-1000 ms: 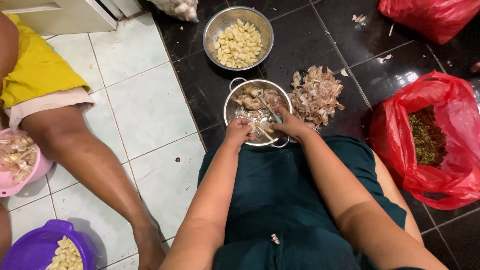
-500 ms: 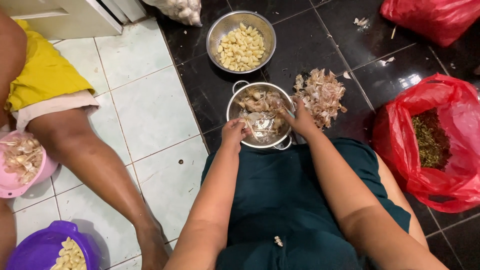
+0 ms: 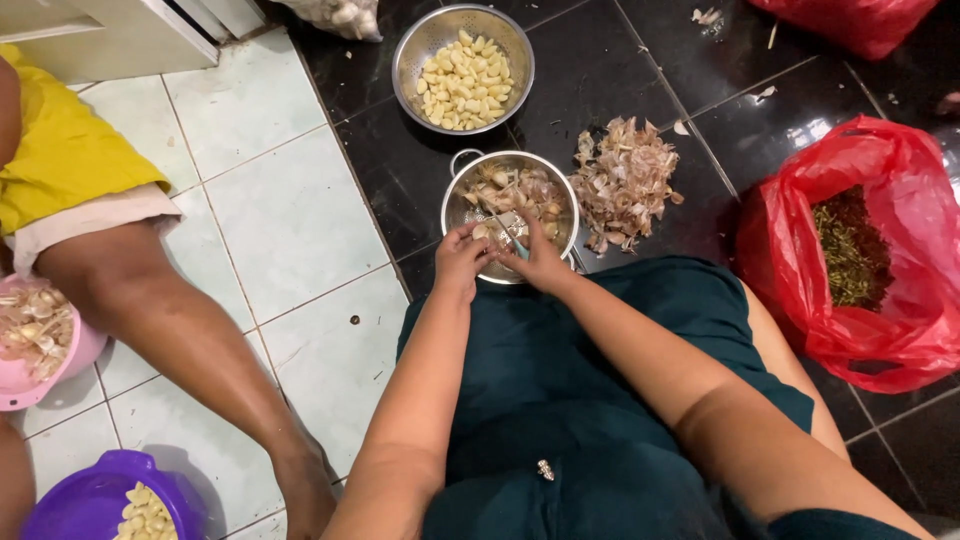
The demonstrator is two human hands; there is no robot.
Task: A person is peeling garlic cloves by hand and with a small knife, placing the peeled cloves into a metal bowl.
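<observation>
My left hand [image 3: 462, 258] pinches a garlic clove [image 3: 482, 232] over the near rim of a steel colander [image 3: 458, 212] that holds unpeeled cloves. My right hand [image 3: 540, 262] grips a small knife [image 3: 508, 232] with its blade against that clove. Both hands meet above the colander's front edge, just past my dark green lap. A pile of papery garlic skins [image 3: 625, 182] lies on the black tiles right of the colander. A second steel colander [image 3: 415, 50] farther away holds peeled yellowish cloves [image 3: 462, 80].
A red plastic bag [image 3: 880, 330] with dried green bits sits at the right, another red bag [image 3: 850, 20] at the top right. Another person's leg [image 3: 180, 340] stretches across the pale tiles at left, beside a pink bowl [image 3: 45, 385] and a purple bowl [image 3: 80, 495].
My right hand has come back from the colander's right rim toward the left hand, and both now meet at the front edge. The view has shifted slightly.
</observation>
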